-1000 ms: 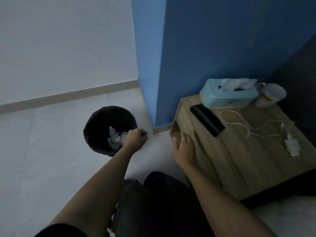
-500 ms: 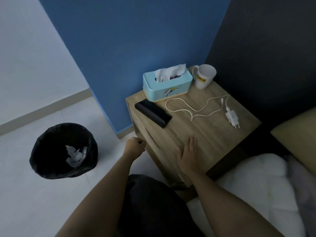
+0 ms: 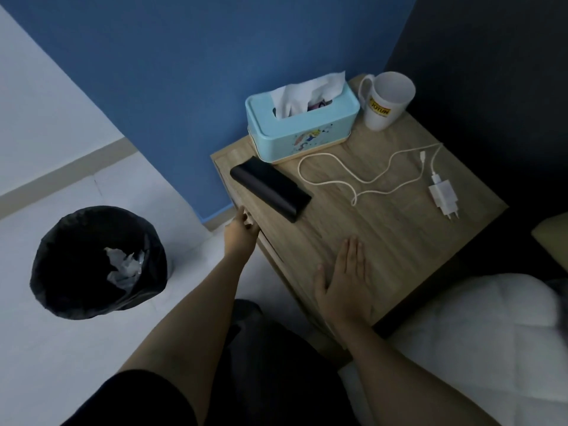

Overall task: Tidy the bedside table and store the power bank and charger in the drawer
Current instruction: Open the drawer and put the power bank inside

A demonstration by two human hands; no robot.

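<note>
The black power bank lies near the left edge of the wooden bedside table. The white charger rests at the right side, its white cable snaking across the top. My left hand is at the drawer front, just under the tabletop edge, with its fingers curled onto the drawer's upper lip. The drawer looks closed. My right hand lies flat and open on the near part of the tabletop.
A light blue tissue box and a white mug stand at the back of the table against the blue wall. A black-lined bin holding crumpled tissue sits on the floor at left. A white duvet is at right.
My left hand left the bin and reached up to the drawer front. My view swung right to the table. My right hand moved from the table's edge onto its top.
</note>
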